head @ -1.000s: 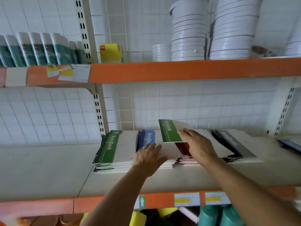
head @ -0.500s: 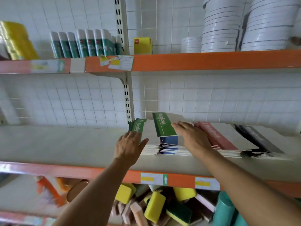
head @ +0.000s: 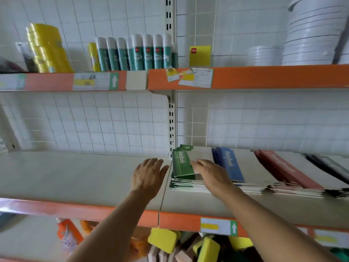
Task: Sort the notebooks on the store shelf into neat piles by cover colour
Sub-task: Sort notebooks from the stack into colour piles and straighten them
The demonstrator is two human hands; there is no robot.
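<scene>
Since the earlier frame the green notebook [head: 182, 163] has travelled left in the right hand [head: 212, 173], off the blue pile [head: 229, 165] and onto the green pile [head: 184, 183], while the view has swung left to show more bare shelf [head: 75, 176]. Right hand now lies over the notebook's right half, fingers fairly straight, thumb hidden; whether it pinches the cover or only presses it flat I cannot tell. Left hand [head: 148, 177] is spread and holds nothing, hovering just beside the green pile's left edge (ready to square it, I judge). Notebook sits on top of the green pile, its near edge seemingly a little raised, at the left end of the row by the upright [head: 171, 127]. Risk from here: the top copy is skewed against those under it, so a careless release could leave it crooked, and a hard push leftward could slide it over the pile's edge onto the bare shelf. Pile edges below are already ragged at the front and could fan further under a sideways shove. Notebook looks thin, white cover with a green band carrying pale "NoteBook" lettering. Red [head: 283, 169] and black [head: 328, 165] piles follow to the right, overlapping like shingles.
</scene>
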